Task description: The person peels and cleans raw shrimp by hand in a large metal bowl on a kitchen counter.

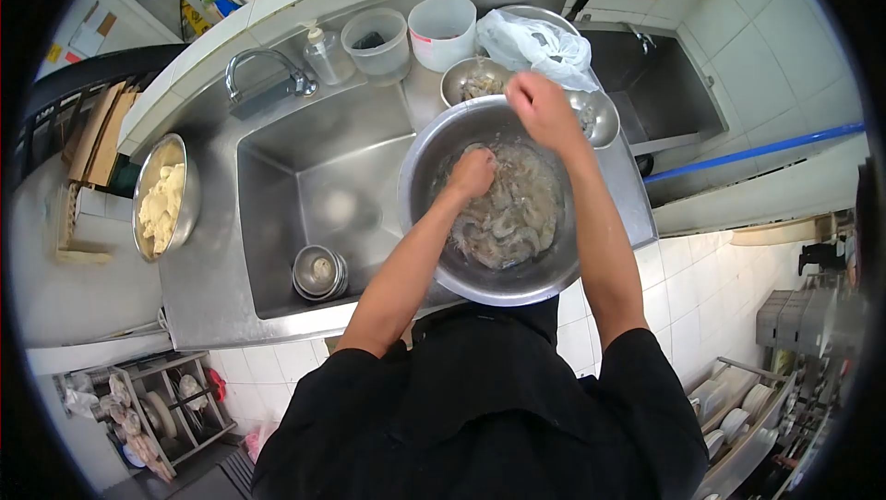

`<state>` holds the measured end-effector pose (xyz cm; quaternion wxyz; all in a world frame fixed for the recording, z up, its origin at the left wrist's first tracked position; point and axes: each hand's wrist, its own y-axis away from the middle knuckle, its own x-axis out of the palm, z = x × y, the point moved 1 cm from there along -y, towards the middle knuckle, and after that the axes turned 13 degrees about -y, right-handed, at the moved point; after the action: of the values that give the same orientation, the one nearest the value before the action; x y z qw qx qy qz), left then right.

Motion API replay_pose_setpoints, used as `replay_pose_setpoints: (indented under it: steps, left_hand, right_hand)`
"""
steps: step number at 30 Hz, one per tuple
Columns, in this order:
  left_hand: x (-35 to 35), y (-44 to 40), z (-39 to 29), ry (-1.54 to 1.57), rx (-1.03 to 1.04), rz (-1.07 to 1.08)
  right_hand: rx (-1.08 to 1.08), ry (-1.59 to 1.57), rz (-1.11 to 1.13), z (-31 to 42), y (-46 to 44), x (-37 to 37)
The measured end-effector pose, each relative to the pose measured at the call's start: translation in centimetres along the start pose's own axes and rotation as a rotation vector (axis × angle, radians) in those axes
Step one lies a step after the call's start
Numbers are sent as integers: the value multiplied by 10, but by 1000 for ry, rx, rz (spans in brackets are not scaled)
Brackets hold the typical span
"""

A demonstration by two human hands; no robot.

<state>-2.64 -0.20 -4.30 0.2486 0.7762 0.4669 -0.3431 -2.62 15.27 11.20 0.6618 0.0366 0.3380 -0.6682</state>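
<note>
A big metal basin (417, 144) full of raw shrimp (510, 214) in cloudy liquid stands in front of me. My left hand (472, 172) is down among the shrimp at the basin's left side, its fingers curled in around a shrimp, mostly hidden. Above the basin's far rim my right hand (543, 112) is raised and closed; whatever it holds, if anything, is hidden. Just beyond that rim, a small metal bowl (449, 84) contains shrimp pieces. Another metal bowl (604, 121) with greyish bits sits right of my right hand.
Left of the basin is a steel sink (369, 168) with stacked small bowls (318, 271) inside. A bowl of pale yellow food (161, 204) stands far left. Behind are a soap bottle (325, 57), a clear tub (377, 61), a white tub (443, 34) and a plastic bag (540, 48).
</note>
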Motion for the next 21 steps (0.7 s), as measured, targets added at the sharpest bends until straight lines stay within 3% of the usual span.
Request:
replay_pose_setpoints:
  steps: [2, 4, 7, 9, 11, 13, 14, 16, 17, 20, 21]
  left_hand:
    - [3, 3, 0, -112, 34, 1]
    - [2, 4, -5, -343, 32, 232]
    - [-7, 11, -7, -321, -38, 297]
    - [-4, 11, -4, -317, -63, 280]
    - [-2, 10, -1, -314, -93, 262]
    - [0, 9, -2, -304, 32, 215]
    - [0, 8, -2, -305, 35, 214]
    - [-3, 8, -11, -126, 262, 25]
    - [-3, 9, -14, -122, 266, 36]
    - [-21, 15, -35, -29, 255, -59]
    - [-22, 16, -36, -5, 285, -98]
  right_hand:
    - [-99, 75, -95, -14, -24, 7]
    - [-196, 157, -199, -26, -24, 12]
    - [-241, 341, -234, -43, -16, 13]
    - [314, 25, 153, -56, 6, 14]
    - [665, 401, 250, -70, 34, 37]
    - [803, 560, 274, -73, 68, 54]
    - [803, 561, 271, -77, 74, 56]
    - [606, 100, 360, -82, 79, 52]
    - [554, -15, 152, -85, 83, 50]
    - [644, -190, 213, -62, 73, 40]
    - [540, -171, 146, -63, 75, 43]
